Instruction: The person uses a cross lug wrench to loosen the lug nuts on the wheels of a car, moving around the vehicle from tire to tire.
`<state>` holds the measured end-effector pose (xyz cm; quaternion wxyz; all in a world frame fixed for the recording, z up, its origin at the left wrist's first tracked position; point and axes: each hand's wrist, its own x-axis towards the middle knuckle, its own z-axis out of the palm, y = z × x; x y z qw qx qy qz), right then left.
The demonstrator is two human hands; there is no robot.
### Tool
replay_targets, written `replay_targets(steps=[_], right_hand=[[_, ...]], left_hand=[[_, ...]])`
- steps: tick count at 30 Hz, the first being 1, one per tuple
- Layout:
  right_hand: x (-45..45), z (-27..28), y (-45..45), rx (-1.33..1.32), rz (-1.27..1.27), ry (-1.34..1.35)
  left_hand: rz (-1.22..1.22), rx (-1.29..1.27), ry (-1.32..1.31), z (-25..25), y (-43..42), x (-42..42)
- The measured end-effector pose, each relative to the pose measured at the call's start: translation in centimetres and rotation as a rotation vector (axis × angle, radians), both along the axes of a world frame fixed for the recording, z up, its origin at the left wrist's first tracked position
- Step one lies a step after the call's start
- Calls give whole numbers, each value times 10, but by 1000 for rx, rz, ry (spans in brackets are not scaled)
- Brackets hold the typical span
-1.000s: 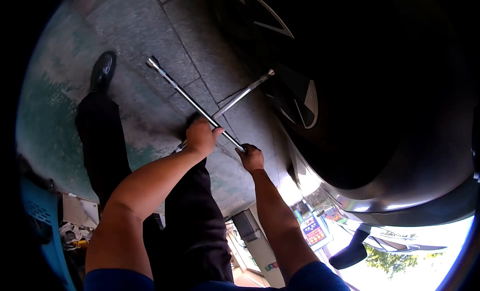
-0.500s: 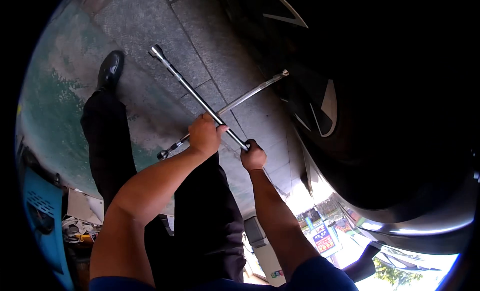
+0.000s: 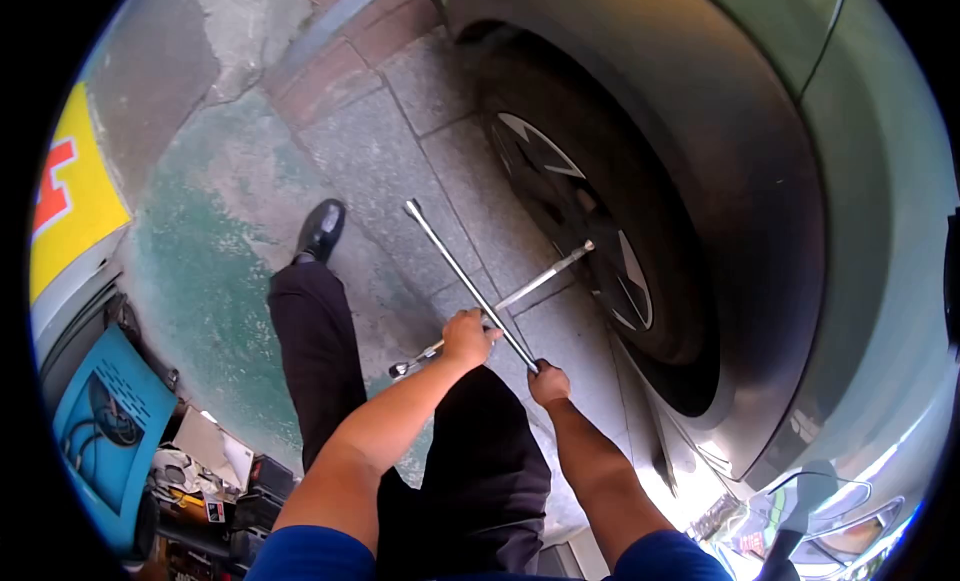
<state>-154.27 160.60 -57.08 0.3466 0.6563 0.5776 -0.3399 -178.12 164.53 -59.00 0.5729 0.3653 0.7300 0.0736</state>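
A chrome four-way lug wrench (image 3: pixel 448 258) is held in front of a car wheel (image 3: pixel 570 206). My left hand (image 3: pixel 468 339) is closed round it close to the crossing of its bars. My right hand (image 3: pixel 549 382) grips the lower right end of the long bar. One arm of the wrench points toward the wheel's hub, its tip close to the dark spokes; whether it touches them I cannot tell. The opposite socket end sticks out to the left below my left hand.
The car's fender (image 3: pixel 760 271) curves round the wheel on the right. At the lower left are a blue plastic panel (image 3: pixel 130 411) and a heap of tools and boxes. A yellow sign (image 3: pixel 85 196) stands at the far left. My black shoe (image 3: pixel 321 230) rests on the floor.
The view has shifted and brightened, so the wheel and fender now show clearly. Both hands and the wrench appear lower and further right in the picture, with the same hold.
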Motion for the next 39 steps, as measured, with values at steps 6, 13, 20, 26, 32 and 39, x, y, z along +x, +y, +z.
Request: replay_targets(steps=[6,13,20,26,32,39], right_hand=[[-58,63,-3,-120,-3,-32],[-139,139,4,-311,80,22],[-118,253,-22,-527,-250,127],[-81,341,-218,-230,-1567,388],[-114,372,-417,167,-2091,537],[-141,380,-563,332,-2464,368]], left_hand=[[122,403,177,122,1,-134],[172,87,325,183,-77,-417],[-885,-388,562,291,-104,-620],[-136,26,515,350,11,-567],[-355,263,26,374,114,-331],[-845,184,-81,460,12,-127]])
